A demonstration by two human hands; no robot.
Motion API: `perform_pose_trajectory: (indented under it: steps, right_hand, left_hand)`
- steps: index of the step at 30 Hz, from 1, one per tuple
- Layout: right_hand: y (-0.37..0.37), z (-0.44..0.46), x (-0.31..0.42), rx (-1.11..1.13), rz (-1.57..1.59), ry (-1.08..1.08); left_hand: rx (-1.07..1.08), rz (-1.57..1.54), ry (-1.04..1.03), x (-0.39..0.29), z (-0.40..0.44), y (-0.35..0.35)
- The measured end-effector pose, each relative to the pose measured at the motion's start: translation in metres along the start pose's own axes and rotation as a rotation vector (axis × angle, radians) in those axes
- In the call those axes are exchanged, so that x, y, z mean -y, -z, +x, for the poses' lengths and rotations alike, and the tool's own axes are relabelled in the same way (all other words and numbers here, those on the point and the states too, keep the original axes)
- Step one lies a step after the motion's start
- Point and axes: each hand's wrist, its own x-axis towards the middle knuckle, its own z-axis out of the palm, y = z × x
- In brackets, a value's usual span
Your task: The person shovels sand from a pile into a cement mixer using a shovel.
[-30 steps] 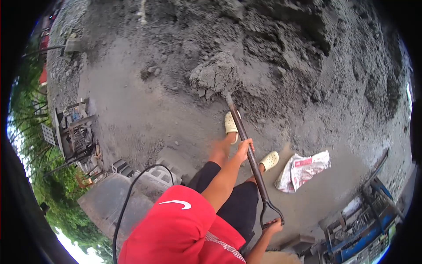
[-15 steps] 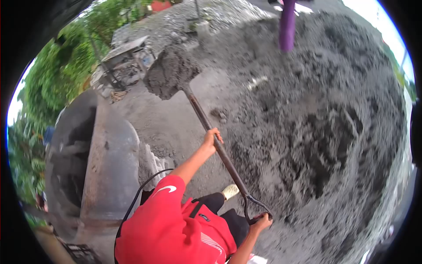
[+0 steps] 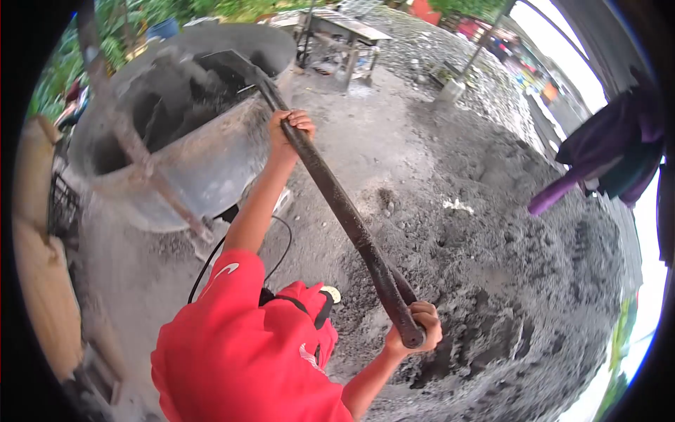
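My left hand is wrapped round the shaft of a shovel, near the blade end. Closed on the grip at its other end is my right hand. The blade is tilted over the open mouth of a large metal mixer drum. Blurred grey sand shows below the blade inside the drum; how much still lies on the blade I cannot tell.
A large grey sand pile spreads to the right. A rusty bar crosses in front of the drum. Behind stand a small table and a gravel heap. Purple cloth hangs at right; a black cable runs beside my body.
The heaped shovel has swung left and up from over the ground to the drum, and its blade has tipped. Both hands have kept their hold. The view has turned left.
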Motion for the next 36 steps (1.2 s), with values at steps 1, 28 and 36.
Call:
perform_pose_trajectory:
  steps: [1,28,36]
  right_hand:
    - [0.002,-0.004,-0.007,0.011,-0.009,0.009]
    - [0.168,0.0,0.097,-0.225,-1.056,-0.684]
    - [0.068,-0.003,0.003,-0.229,-1.378,-0.512]
  left_hand:
    - [0.006,-0.007,-0.006,-0.001,-0.006,0.004]
    - [-1.605,0.237,1.426,0.399,-0.28,0.284]
    - [-0.916,0.742,1.935,0.398,-0.245,0.275]
